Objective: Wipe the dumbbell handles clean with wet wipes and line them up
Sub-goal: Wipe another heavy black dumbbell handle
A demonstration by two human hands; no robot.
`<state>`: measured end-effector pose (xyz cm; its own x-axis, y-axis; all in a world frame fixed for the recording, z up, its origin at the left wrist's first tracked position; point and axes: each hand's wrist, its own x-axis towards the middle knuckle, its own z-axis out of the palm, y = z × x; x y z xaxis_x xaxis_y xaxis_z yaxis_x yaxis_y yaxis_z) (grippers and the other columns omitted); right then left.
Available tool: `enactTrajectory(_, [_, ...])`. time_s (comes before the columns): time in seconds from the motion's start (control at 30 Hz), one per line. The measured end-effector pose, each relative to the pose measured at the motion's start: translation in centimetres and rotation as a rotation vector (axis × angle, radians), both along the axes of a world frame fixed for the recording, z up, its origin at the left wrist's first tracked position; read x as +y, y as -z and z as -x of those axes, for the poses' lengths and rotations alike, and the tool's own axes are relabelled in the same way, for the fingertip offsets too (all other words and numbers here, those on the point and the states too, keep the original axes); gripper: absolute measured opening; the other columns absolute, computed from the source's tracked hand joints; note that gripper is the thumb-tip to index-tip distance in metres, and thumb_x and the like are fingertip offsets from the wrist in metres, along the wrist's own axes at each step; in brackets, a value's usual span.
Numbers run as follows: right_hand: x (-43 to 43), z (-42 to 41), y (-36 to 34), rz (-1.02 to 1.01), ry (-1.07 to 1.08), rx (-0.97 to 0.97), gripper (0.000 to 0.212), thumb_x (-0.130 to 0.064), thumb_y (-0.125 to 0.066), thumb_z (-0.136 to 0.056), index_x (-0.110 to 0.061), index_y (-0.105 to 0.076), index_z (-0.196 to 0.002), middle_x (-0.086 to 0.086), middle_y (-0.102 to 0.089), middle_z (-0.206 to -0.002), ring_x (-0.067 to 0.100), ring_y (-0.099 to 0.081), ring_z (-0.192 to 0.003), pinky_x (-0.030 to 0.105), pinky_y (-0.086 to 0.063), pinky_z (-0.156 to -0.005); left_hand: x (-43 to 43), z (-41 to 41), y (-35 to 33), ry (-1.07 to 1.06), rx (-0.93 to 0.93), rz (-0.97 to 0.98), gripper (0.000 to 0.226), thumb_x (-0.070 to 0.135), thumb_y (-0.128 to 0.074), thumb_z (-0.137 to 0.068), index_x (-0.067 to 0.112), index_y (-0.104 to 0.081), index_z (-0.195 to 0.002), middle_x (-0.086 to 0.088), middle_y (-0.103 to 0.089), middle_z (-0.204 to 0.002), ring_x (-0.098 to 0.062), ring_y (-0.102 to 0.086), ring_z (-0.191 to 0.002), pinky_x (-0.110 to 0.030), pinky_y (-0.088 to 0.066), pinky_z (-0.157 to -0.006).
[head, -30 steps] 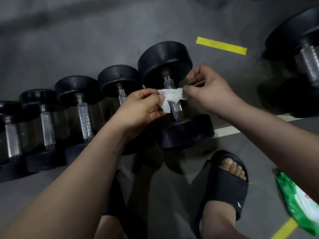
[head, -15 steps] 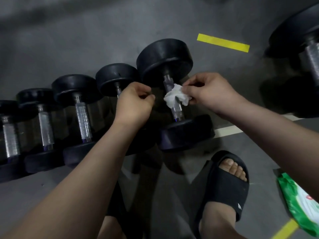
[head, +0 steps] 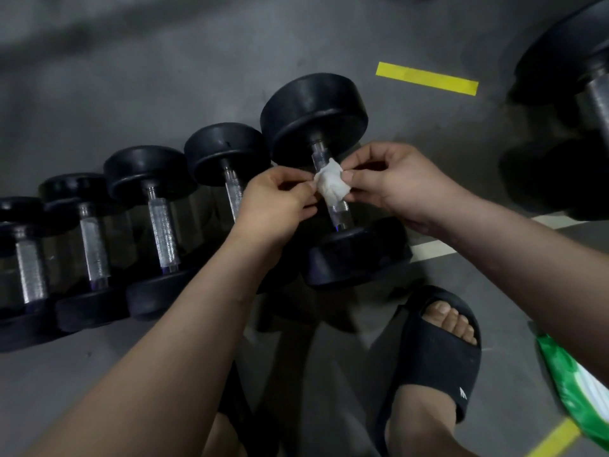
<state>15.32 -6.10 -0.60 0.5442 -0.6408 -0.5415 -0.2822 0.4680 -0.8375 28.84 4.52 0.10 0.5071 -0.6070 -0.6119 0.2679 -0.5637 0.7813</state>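
Observation:
A row of several black dumbbells with knurled steel handles lies on the grey floor, growing in size to the right. The largest one in the row (head: 314,110) is at centre. A crumpled white wet wipe (head: 331,184) sits over its handle (head: 339,212). My left hand (head: 276,202) pinches the wipe's left edge. My right hand (head: 392,183) pinches its right edge. The neighbouring dumbbell (head: 227,151) is partly hidden behind my left hand.
An even bigger dumbbell (head: 573,61) lies at the far right. A green and white wipes pack (head: 580,387) lies on the floor at the lower right. My foot in a black slide sandal (head: 435,354) stands just before the dumbbell. Yellow tape strips (head: 426,77) mark the floor.
My left hand, which had let go of the wipe half a second ago, has come back and pinches its left edge again. The wipe is spread wider over the handle.

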Motion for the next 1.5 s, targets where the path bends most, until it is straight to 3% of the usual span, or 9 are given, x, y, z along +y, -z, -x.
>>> enactTrajectory(0.13, [-0.3,-0.1,0.3,0.125,0.016,0.116,0.014,0.001,-0.072,-0.087,-0.011,-0.065,-0.083,0.004,-0.065,-0.078,0.009,-0.065,-0.059,0.021,-0.056,-0.059,0.0,-0.2,-0.6,-0.07,-0.272,0.003,0.015,0.006,-0.054,-0.093,0.015,-0.066,-0.096,-0.002,-0.065,-0.075,-0.007,-0.062,-0.059,-0.02,-0.051,-0.055])
enactTrajectory(0.27, [0.0,0.0,0.6,0.105,0.026,0.091,0.012,0.0,-0.071,-0.089,-0.01,-0.065,-0.086,0.006,-0.066,-0.08,0.009,-0.067,-0.063,0.022,-0.057,-0.061,-0.3,0.7,-1.5,-0.025,0.095,0.055,0.019,0.001,-0.05,-0.097,-0.002,-0.066,-0.107,-0.017,-0.074,-0.093,-0.025,-0.074,-0.083,-0.028,-0.06,-0.072])
enactTrajectory(0.4, [0.3,0.2,0.7,0.064,0.013,0.017,0.013,0.002,-0.07,-0.09,-0.01,-0.066,-0.087,0.009,-0.068,-0.086,0.017,-0.07,-0.074,0.031,-0.062,-0.072,-0.5,0.8,-1.5,-0.089,0.271,0.128,0.017,0.005,-0.058,-0.099,-0.003,-0.063,-0.113,-0.019,-0.075,-0.102,-0.025,-0.075,-0.093,-0.026,-0.06,-0.077])
enactTrajectory(0.7, [0.1,-0.1,0.9,0.222,-0.031,0.136,0.019,-0.004,-0.074,-0.086,-0.02,-0.064,-0.082,0.0,-0.068,-0.082,0.01,-0.065,-0.067,0.024,-0.054,-0.064,-0.6,0.7,-0.7,-0.154,0.339,0.088,0.025,-0.01,-0.061,-0.091,-0.007,-0.062,-0.116,-0.024,-0.072,-0.109,-0.025,-0.073,-0.09,-0.029,-0.061,-0.079])
enactTrajectory(0.97, [0.1,-0.3,0.3,-0.043,0.017,-0.128,0.019,0.008,-0.062,-0.093,-0.011,-0.061,-0.088,0.003,-0.06,-0.087,0.009,-0.065,-0.073,0.022,-0.059,-0.068,0.0,0.3,-0.2,-0.204,0.43,0.078,0.022,-0.003,-0.064,-0.092,-0.003,-0.061,-0.114,-0.019,-0.073,-0.107,-0.029,-0.073,-0.101,-0.038,-0.06,-0.088])
enactTrajectory(1.13, [-0.2,0.0,1.1,0.262,-0.061,0.084,0.018,-0.005,-0.075,-0.087,-0.019,-0.064,-0.083,-0.005,-0.067,-0.081,0.003,-0.062,-0.068,0.019,-0.055,-0.07,-0.2,0.3,-0.5,-0.205,0.516,0.093,0.033,-0.002,-0.062,-0.093,-0.008,-0.054,-0.125,-0.024,-0.071,-0.111,-0.029,-0.073,-0.1,-0.04,-0.06,-0.087])
enactTrajectory(1.23, [-0.2,0.4,1.7,0.447,-0.135,0.268,0.014,-0.02,-0.077,-0.084,-0.025,-0.065,-0.08,-0.012,-0.066,-0.077,-0.002,-0.058,-0.066,0.017,-0.048,-0.069,0.0,-0.1,-0.3,-0.206,0.369,0.044,0.017,-0.001,-0.065,-0.092,-0.001,-0.06,-0.108,-0.017,-0.074,-0.097,-0.024,-0.074,-0.086,-0.038,-0.062,-0.081])
enactTrajectory(1.37, [-0.6,2.2,1.6,0.544,-0.151,0.366,0.003,-0.024,-0.067,-0.09,-0.024,-0.067,-0.088,-0.013,-0.065,-0.08,0.004,-0.059,-0.073,0.016,-0.045,-0.068,0.0,-0.6,1.4,-0.082,-0.163,-0.126,0.011,0.01,-0.072,-0.088,0.012,-0.067,-0.098,-0.005,-0.072,-0.099,-0.021,-0.073,-0.087,-0.037,-0.063,-0.078])
enactTrajectory(1.5, [0.1,3.8,2.0,0.577,-0.216,0.461,0.005,-0.02,-0.063,-0.09,-0.025,-0.066,-0.089,-0.012,-0.062,-0.077,0.008,-0.057,-0.073,0.008,-0.038,-0.059,-1.0,0.9,2.1,0.13,-0.268,-0.1,0.011,0.023,-0.08,-0.081,0.021,-0.072,-0.089,0.005,-0.074,-0.091,-0.012,-0.073,-0.083,-0.037,-0.061,-0.083])
